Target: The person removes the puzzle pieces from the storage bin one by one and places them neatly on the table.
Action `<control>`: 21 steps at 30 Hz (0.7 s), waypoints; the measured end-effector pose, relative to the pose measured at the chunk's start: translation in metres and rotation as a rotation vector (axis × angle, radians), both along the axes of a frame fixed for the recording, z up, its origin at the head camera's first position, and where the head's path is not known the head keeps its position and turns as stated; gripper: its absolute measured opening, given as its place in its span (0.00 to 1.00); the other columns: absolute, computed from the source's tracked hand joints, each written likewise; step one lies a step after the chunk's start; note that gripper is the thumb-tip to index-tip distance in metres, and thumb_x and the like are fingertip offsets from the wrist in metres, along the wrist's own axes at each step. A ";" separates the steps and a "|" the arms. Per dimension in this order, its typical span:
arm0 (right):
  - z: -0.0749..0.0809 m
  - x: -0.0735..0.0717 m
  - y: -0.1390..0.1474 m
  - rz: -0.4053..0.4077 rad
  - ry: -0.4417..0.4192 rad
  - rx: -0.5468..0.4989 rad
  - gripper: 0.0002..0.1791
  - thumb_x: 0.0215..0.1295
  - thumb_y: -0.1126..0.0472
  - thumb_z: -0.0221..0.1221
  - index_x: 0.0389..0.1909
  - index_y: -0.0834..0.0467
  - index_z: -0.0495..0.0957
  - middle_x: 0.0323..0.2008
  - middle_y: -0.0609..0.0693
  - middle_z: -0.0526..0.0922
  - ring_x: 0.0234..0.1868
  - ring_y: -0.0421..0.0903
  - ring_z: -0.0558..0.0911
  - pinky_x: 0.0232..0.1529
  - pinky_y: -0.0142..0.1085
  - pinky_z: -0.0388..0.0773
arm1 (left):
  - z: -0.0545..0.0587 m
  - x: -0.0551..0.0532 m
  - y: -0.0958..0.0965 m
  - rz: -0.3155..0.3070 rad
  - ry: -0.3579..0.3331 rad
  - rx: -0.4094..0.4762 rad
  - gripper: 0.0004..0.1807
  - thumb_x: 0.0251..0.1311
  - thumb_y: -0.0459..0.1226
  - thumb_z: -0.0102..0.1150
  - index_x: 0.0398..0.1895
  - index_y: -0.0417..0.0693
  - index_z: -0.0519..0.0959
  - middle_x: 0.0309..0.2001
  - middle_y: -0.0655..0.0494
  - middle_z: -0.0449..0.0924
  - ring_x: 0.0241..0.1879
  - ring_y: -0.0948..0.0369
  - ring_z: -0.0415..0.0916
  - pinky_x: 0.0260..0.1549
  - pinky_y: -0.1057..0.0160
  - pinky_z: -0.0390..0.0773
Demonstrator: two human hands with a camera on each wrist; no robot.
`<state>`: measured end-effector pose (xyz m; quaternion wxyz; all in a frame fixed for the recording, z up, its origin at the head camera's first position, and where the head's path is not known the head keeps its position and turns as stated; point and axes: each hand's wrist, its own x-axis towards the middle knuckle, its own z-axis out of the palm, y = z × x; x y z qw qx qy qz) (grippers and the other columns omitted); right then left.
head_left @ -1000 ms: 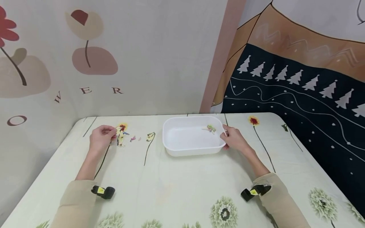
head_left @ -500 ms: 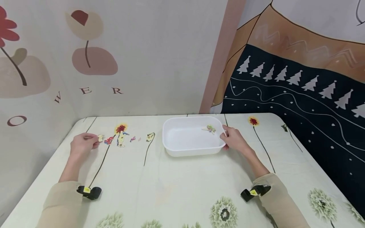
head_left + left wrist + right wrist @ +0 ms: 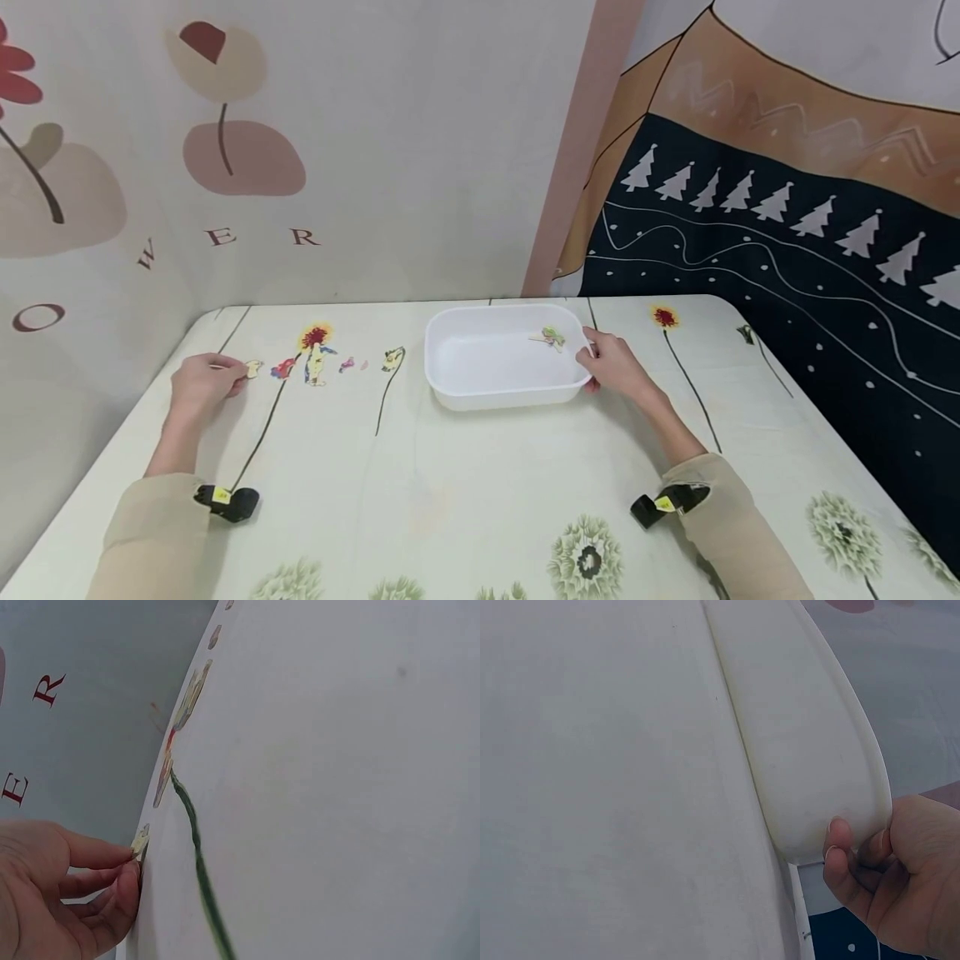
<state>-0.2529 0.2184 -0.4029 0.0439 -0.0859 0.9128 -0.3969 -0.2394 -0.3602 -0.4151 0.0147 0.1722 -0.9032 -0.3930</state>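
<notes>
At the left end of a row of small flat figure cutouts, my left hand (image 3: 202,385) pinches a small pale yellow cutout (image 3: 253,368) between thumb and fingertips, close over the tabletop. The left wrist view shows the same cutout (image 3: 141,841) at the fingertips. To its right lie a red and blue cutout (image 3: 282,368), a taller yellow and blue one (image 3: 315,367), and a small pink one (image 3: 347,364). My right hand (image 3: 617,364) grips the right end of a white plastic tray (image 3: 502,392), fingertips against its outer wall (image 3: 810,772).
A few green and pink cutouts (image 3: 551,337) lie inside the tray near its right end. A yellow and black shape (image 3: 392,359) shows left of the tray. The tablecloth (image 3: 450,500) has printed flowers and stems; a curtain (image 3: 420,167) hangs behind the table.
My left hand has moved left, away from the yellow and blue cutout, carrying the pale yellow one and uncovering the red and blue one. My right hand and the tray have stayed put.
</notes>
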 end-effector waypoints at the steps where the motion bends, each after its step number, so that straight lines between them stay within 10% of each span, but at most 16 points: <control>1: 0.000 0.000 0.000 0.000 -0.001 0.001 0.33 0.69 0.67 0.47 0.73 0.75 0.56 0.17 0.52 0.78 0.15 0.45 0.79 0.18 0.34 0.76 | 0.000 0.000 0.000 0.003 -0.003 -0.005 0.21 0.71 0.37 0.52 0.55 0.23 0.73 0.33 0.47 0.82 0.25 0.67 0.75 0.22 0.69 0.74; 21: 0.001 0.001 -0.001 -0.015 -0.025 0.004 0.33 0.71 0.66 0.47 0.74 0.75 0.54 0.18 0.52 0.78 0.15 0.45 0.79 0.19 0.33 0.76 | 0.013 0.007 0.016 -0.008 0.070 -0.107 0.24 0.73 0.40 0.47 0.59 0.26 0.71 0.51 0.27 0.75 0.45 0.39 0.76 0.31 0.55 0.73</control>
